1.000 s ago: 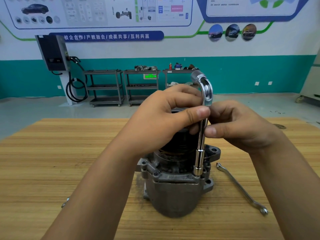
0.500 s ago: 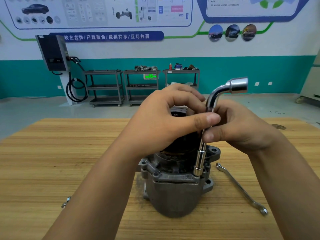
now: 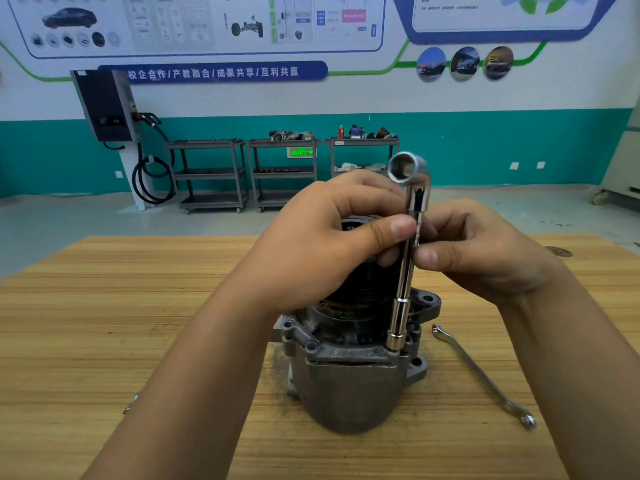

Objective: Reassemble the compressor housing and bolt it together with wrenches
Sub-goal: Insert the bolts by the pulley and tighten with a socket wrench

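Wooden, pale and striped with grain, the worktop [image 3: 104, 323] carries a grey cast-metal compressor housing [image 3: 349, 386] standing upright at its middle, with a dark round section rising from the top. A chrome L-shaped socket wrench [image 3: 403, 285] stands nearly vertical on the housing's upper flange at the right front, its lower socket seated on the flange where a bolt would sit; the bolt itself is hidden. The bent top of the wrench points toward the camera, showing its open hexagonal mouth.

The left hand [image 3: 332, 244] curls around the dark upper section, thumb pressed against the wrench shaft. The right hand [image 3: 485, 251] pinches the same shaft from the other side between thumb and fingers, just below the left thumb.

A slim silver double-ended flat wrench [image 3: 481, 375] lies on the worktop just right of the housing, untouched. Part of another small metal piece [image 3: 131, 403] shows beside the left forearm, too hidden to identify.
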`<control>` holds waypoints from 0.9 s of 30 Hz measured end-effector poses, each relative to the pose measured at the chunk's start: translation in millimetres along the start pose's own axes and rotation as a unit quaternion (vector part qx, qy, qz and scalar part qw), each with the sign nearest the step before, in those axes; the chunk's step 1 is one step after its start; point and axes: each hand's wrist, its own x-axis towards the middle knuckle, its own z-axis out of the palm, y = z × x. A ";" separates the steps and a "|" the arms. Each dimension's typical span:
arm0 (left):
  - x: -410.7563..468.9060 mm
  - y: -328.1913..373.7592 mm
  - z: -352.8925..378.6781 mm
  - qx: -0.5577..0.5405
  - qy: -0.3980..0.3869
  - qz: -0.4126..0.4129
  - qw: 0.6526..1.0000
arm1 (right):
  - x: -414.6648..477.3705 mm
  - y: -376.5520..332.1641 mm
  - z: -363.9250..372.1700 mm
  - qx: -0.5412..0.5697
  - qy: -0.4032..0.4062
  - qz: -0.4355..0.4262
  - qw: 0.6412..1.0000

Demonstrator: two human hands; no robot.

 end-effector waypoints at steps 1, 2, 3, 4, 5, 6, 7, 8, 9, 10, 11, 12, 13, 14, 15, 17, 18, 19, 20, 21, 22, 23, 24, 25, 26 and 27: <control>-0.2 -0.2 -0.2 0.000 -0.004 -0.002 1.000 | 0.2 0.2 0.3 0.002 0.001 0.000 1.000; -0.3 -0.2 -0.3 -0.006 -0.008 -0.003 1.000 | 0.4 0.2 0.9 0.004 0.004 0.002 1.000; -0.6 0.0 0.0 -0.014 -0.011 -0.004 1.000 | 0.6 0.2 1.3 0.005 0.007 0.004 1.000; -1.0 0.4 0.3 -0.020 -0.008 -0.005 1.000 | 0.6 -0.1 1.8 0.004 0.007 0.004 1.000; -1.4 0.9 0.4 -0.023 -0.002 -0.005 1.000 | 0.8 -0.3 2.2 0.000 0.006 0.003 1.000; -1.6 1.5 0.7 -0.026 0.007 -0.005 1.000 | 1.0 -0.6 2.6 -0.003 0.006 0.001 1.000; -1.9 2.3 0.9 -0.029 0.013 -0.006 0.999 | 1.3 -0.7 2.5 -0.005 0.008 0.000 1.000; -2.1 3.0 1.2 -0.031 0.016 -0.008 0.999 | 1.5 -0.6 2.3 -0.005 0.012 0.001 1.000; -2.1 3.2 1.3 -0.031 0.020 -0.009 0.999 | 1.8 -0.2 1.8 -0.005 0.015 0.004 1.000; -2.0 3.1 1.7 -0.030 0.023 -0.009 0.999 | 1.9 0.2 1.4 -0.004 0.017 0.007 1.000; -1.9 2.8 1.9 -0.029 0.026 -0.009 0.999 | 2.0 0.5 1.4 -0.004 0.016 0.008 1.000; -1.8 2.5 2.3 -0.028 0.028 -0.010 0.999 | 2.2 0.4 2.0 -0.004 0.013 0.007 1.000; -1.7 2.4 2.7 -0.029 0.029 -0.011 0.999 | 2.6 0.0 2.9 -0.003 0.010 0.005 1.000; -1.6 2.5 3.1 -0.029 0.032 -0.012 0.999 | 2.9 -0.8 3.7 -0.002 0.008 0.003 1.000; -1.4 2.6 3.6 -0.028 0.036 -0.012 0.999 | 3.1 -1.4 4.4 -0.002 0.007 0.003 1.000; -0.9 2.5 4.6 -0.025 0.046 -0.014 0.999 | 3.2 -2.6 4.9 -0.004 0.005 0.001 1.000; -0.7 2.4 5.0 -0.025 0.050 -0.015 0.998 | 3.0 -2.8 5.1 -0.004 0.004 0.001 1.000; -0.4 2.3 5.0 -0.026 0.050 -0.015 0.998 | 2.9 -2.8 4.9 -0.003 0.004 0.003 1.000; -0.3 2.2 4.9 -0.028 0.046 -0.015 0.998 | 2.5 -2.8 4.8 -0.003 0.004 0.004 1.000; -0.2 2.0 4.4 -0.030 0.041 -0.015 0.999 | 2.4 -2.4 4.7 -0.003 0.004 0.005 1.000; -0.1 1.4 3.8 -0.031 0.035 -0.014 0.999 | 2.3 -1.9 4.5 -0.004 0.005 0.006 1.000; 0.0 0.8 3.1 -0.031 0.032 -0.013 0.999 | 2.2 -1.3 4.0 -0.004 0.008 0.008 1.000; 0.3 0.1 2.6 -0.029 0.029 -0.013 0.999 | 2.1 -0.9 3.3 -0.003 0.011 0.009 1.000; 0.5 -0.5 2.0 -0.027 0.026 -0.013 0.999 | 2.0 -0.7 2.5 -0.002 0.013 0.009 1.000; 0.8 -0.8 1.9 -0.027 0.022 -0.013 0.999 | 1.8 -0.8 2.0 -0.001 0.011 0.008 1.000; 0.9 -0.7 1.6 -0.031 0.017 -0.013 0.999 | 1.7 -1.0 1.7 0.001 0.008 0.005 1.000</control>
